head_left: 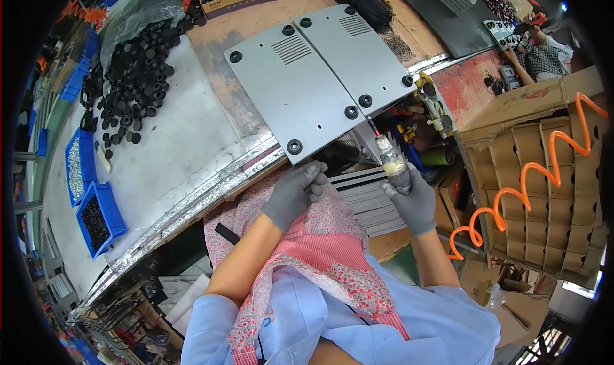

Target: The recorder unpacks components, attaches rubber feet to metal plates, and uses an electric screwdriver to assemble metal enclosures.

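Worn tabletop [192,141], pale grey with a bare brown patch toward the far side and a metal strip along the near edge. Two flat grey metal panels [300,83] lie side by side on it, each with a slotted vent and round black rubber feet at the corners; the nearer panel overhangs the edge.

A heap of loose black rubber feet [134,77] sits on the left of the tabletop, partly under a clear plastic bag. Blue plastic bins [96,214] at the left end hold small parts, pale in one and dark in another; their kind cannot be told at this size.

Both hands wear grey knit gloves. Left hand [294,192] is loosely curled just below the overhanging panel corner; whether it holds anything cannot be told. Right hand [412,202] is clenched around a tape-wrapped pneumatic screwdriver [391,161], tip up, near the panel's underside. An orange coiled air hose [531,179] loops right, across a cardboard box with dividers [543,160].
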A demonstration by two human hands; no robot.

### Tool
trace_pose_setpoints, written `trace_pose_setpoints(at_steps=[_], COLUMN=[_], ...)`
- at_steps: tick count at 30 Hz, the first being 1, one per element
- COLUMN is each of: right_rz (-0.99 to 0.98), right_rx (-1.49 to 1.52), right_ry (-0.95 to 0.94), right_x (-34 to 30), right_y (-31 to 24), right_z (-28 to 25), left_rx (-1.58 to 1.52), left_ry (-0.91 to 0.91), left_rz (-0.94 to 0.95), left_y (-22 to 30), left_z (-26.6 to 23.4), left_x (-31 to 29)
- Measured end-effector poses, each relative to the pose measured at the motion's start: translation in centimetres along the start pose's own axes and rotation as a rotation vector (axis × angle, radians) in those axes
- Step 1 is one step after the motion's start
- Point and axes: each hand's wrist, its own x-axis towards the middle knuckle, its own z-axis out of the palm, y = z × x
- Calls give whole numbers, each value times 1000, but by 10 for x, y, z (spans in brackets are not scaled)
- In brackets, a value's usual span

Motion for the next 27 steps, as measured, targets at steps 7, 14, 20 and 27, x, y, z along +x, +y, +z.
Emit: trace_pose_setpoints(at_steps=[7, 14, 20, 27], right_rz=[0, -90, 9, 26], right_rx=[-91, -203, 81, 92], right_ry=[64, 96, 11, -323], right_x=[-1, 4, -25, -73], right_y=[1, 19, 2, -16], right_z=[7, 11, -3, 17], left_rx=[80, 106, 106, -90], left_ry=[129, 121, 77, 54], left_rz=[37, 112, 161, 144], left_y=[6, 0, 9, 0], left_z=[24, 14, 15, 18], left_x=[-7, -12, -22, -15])
